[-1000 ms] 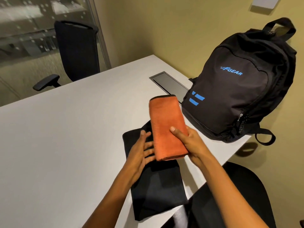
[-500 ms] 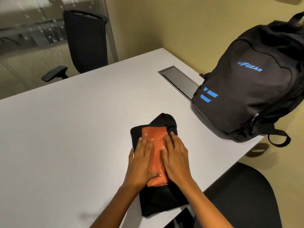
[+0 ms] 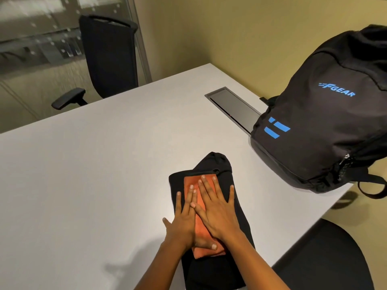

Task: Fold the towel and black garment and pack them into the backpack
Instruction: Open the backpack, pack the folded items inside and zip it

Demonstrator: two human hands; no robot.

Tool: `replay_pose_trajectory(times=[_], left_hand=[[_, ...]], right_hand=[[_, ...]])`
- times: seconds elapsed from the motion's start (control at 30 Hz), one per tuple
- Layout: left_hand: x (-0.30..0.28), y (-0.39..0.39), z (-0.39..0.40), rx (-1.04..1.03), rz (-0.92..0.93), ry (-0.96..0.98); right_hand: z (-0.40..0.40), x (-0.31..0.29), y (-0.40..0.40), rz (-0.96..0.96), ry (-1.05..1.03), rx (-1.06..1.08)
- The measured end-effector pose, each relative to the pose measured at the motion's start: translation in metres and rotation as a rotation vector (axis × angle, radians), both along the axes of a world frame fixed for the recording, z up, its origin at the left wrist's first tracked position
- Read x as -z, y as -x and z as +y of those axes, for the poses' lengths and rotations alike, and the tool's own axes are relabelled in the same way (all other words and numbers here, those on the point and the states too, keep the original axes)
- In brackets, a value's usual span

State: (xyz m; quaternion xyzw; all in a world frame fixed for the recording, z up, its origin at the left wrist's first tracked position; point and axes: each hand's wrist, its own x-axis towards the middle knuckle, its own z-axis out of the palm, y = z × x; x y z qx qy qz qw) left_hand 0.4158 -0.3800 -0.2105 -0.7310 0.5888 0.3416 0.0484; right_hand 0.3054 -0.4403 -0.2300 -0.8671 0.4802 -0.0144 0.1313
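Note:
A folded orange towel lies on top of a folded black garment near the white table's front edge. My left hand and my right hand both press flat on the towel, fingers spread, the right one overlapping the left's fingers. Neither hand grips anything. A black backpack with blue FGEAR lettering stands upright at the table's right end, about a hand's length from the garment. Its zippers look closed from this side.
A grey cable hatch is set into the white table behind the garment, partly under the backpack. A black office chair stands at the far side. Another black chair seat sits below the table's near right corner.
The orange towel went from held up in my right hand down onto the black garment. Both hands now press flat on it and have slid slightly forward.

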Motion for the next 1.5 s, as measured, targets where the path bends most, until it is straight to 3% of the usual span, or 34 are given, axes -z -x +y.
replay_pose_trajectory(times=[0.27,0.57,0.77,1.03,1.37,1.5], left_hand=[[-0.008,-0.001,-0.019,0.046,0.197,0.17],[-0.037,0.02,-0.044,0.147,-0.1,0.043],[-0.089,0.052,-0.079,0.134,-0.113,0.305],[-0.163,0.131,-0.153,0.184,0.082,0.601],[-0.188,0.198,-0.191,0.336,0.16,0.63],[-0.18,0.208,-0.199,0.348,0.197,0.603]], right_hand=[[-0.018,-0.013,0.013,0.045,-0.093,0.022],[-0.031,-0.052,0.048,0.013,-0.326,0.025],[-0.045,-0.114,0.074,-0.134,-0.179,0.1],[-0.095,-0.203,0.149,-0.202,0.138,0.222],[-0.155,-0.254,0.23,-0.191,0.491,0.456],[-0.192,-0.271,0.244,-0.171,0.512,0.527]])
